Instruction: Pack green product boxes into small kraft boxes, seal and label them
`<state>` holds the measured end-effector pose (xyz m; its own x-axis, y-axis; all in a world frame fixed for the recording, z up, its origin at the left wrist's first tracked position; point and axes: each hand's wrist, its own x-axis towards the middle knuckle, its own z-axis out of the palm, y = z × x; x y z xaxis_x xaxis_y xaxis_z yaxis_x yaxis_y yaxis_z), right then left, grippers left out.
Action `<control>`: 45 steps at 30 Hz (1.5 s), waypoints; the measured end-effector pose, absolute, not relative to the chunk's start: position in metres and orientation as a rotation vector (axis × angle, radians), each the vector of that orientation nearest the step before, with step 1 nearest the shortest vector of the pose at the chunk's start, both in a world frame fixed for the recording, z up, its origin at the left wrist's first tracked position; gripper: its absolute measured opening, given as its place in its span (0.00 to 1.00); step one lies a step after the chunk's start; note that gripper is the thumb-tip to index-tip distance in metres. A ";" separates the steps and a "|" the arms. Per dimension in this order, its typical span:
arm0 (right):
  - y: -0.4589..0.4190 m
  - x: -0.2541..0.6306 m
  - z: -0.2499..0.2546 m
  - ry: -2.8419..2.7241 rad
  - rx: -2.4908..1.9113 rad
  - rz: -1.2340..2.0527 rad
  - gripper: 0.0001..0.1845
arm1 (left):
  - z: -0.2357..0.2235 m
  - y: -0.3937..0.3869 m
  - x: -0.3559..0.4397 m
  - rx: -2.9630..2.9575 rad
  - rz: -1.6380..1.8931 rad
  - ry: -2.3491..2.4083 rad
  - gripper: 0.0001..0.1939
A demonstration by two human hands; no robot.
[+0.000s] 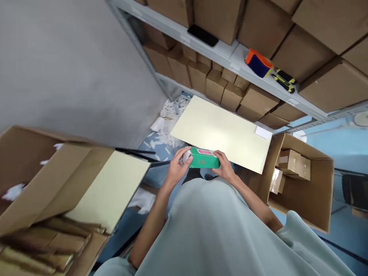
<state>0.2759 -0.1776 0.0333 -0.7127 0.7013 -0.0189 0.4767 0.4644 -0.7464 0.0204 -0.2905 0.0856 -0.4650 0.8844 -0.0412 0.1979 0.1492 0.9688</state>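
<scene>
Between both hands, a green box with a pink and white label is held level in front of my body. My left hand grips its left end, where a whitish part shows by the fingers. At the right end, my right hand has its fingers wrapped round the edge and top. Beyond the box lies a pale cream tabletop, with a small white card near its right edge.
Cardboard boxes fill the shelf, which also carries a black phone, an orange-blue tool and pliers. An open carton with small boxes stands right. Another carton and flattened cardboard are left. Paper scraps litter the floor.
</scene>
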 end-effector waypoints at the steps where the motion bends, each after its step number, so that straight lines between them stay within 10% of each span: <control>1: -0.173 0.271 0.035 -2.399 -1.054 1.080 0.48 | 0.086 -0.276 0.012 1.108 1.304 1.758 0.31; 9: -0.141 0.204 0.054 -2.150 -1.363 1.037 0.42 | 0.090 -0.167 -0.068 1.405 0.986 1.534 0.49; 23: -0.134 0.111 0.097 -0.677 -1.307 2.065 0.36 | 0.080 -0.031 -0.134 0.940 1.042 1.078 0.36; 37: -0.117 0.113 0.085 -0.991 -1.351 1.968 0.40 | 0.081 -0.023 -0.125 0.961 1.038 1.121 0.33; 45: -0.112 0.097 0.078 -1.510 -1.684 1.336 0.60 | 0.072 -0.030 -0.133 0.998 1.066 1.451 0.33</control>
<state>0.0972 -0.1124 0.0781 -0.1019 0.9395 -0.3269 0.4392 -0.2524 -0.8622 -0.1331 -0.0303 0.0725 -0.1236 0.9592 -0.2541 0.0449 0.2612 0.9642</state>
